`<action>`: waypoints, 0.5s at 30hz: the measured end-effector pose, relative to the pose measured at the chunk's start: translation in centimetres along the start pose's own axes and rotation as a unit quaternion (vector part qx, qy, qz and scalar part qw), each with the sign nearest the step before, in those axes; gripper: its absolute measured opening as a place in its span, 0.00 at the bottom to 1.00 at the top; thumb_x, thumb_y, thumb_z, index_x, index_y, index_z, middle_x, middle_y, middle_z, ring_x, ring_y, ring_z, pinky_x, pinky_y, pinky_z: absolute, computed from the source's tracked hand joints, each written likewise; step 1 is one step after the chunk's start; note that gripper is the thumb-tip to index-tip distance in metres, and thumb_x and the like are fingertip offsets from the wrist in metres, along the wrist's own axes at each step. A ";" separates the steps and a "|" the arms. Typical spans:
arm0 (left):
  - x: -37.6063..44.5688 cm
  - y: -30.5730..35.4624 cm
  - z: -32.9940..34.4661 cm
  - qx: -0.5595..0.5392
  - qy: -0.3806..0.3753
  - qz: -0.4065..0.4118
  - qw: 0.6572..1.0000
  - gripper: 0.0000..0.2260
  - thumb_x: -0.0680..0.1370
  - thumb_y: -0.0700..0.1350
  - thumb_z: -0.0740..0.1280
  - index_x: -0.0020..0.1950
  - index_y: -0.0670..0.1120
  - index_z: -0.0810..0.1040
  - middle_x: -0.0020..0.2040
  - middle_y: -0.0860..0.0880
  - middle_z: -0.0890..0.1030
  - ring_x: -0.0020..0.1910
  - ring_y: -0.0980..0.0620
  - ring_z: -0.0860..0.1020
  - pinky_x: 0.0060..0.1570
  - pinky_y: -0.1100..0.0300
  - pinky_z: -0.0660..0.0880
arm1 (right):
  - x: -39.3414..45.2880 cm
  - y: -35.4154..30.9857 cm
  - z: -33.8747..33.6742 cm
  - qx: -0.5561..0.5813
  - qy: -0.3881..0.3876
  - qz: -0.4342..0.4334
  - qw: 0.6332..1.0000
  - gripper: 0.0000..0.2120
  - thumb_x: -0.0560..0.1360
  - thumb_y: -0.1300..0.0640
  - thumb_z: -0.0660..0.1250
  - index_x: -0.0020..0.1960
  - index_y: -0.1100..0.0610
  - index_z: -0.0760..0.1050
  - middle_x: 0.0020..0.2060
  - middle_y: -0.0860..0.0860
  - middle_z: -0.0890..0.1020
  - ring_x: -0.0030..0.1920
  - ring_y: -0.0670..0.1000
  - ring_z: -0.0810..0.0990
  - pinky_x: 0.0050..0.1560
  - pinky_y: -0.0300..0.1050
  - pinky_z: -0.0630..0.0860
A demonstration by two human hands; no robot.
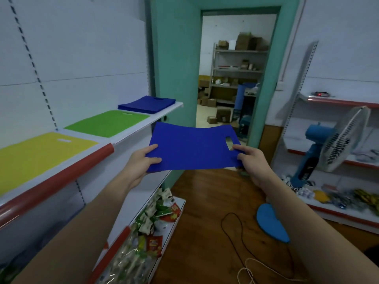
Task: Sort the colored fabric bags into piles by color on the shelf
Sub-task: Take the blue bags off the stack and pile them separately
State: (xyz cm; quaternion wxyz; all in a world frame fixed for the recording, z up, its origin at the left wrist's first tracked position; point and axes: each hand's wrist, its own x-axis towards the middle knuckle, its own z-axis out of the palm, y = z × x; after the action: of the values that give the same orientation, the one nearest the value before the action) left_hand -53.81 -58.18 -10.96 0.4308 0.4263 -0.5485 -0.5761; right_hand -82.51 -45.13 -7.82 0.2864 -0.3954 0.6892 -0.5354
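blue bag (192,147), seemingly unlabelled, two-handed

A blue pedestal fan (328,152) stands tilted on the wood floor (205,201), its round base (272,224) near a black cord (235,228). Snack packets (151,220) (mostly green and red) crowd the lower shelf (174,222). Cardboard boxes (223,114) sit beyond the doorway.

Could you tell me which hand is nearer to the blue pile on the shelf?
Left. The left hand grips the held blue bag on the shelf side, below the blue pile; the right hand holds the far edge, by the handle cutout.
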 end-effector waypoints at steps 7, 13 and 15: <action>9.3 0.1 3.2 0.005 -0.035 -0.007 0.999 0.28 0.77 0.33 0.68 0.75 0.48 0.67 0.67 0.48 0.76 0.57 0.49 0.80 0.43 0.59 0.80 | 8.7 1.3 -1.2 0.007 -0.009 0.007 1.000 0.18 0.81 0.64 0.59 0.67 0.52 0.75 0.67 0.54 0.69 0.51 0.56 0.82 0.49 0.59 0.82; 16.9 -0.3 7.4 0.012 -0.033 0.000 0.999 0.28 0.77 0.34 0.68 0.76 0.48 0.67 0.67 0.48 0.74 0.59 0.47 0.79 0.47 0.55 0.80 | 17.7 3.1 -3.0 0.011 -0.024 -0.003 1.000 0.18 0.80 0.65 0.60 0.68 0.55 0.74 0.66 0.55 0.70 0.46 0.55 0.82 0.44 0.51 0.82; 19.3 -0.4 8.8 0.020 -0.024 0.001 1.000 0.28 0.77 0.34 0.68 0.75 0.48 0.67 0.67 0.47 0.73 0.59 0.46 0.79 0.47 0.54 0.80 | 21.0 3.6 -3.7 0.012 -0.032 -0.005 0.999 0.19 0.80 0.66 0.60 0.69 0.56 0.73 0.65 0.57 0.72 0.42 0.54 0.81 0.40 0.47 0.81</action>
State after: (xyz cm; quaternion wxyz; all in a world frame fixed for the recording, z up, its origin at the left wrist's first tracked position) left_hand -67.42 -74.42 -11.42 0.4094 0.4201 -0.5703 -0.5750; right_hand -97.41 -60.71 -9.71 0.3103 -0.4126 0.6712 -0.5319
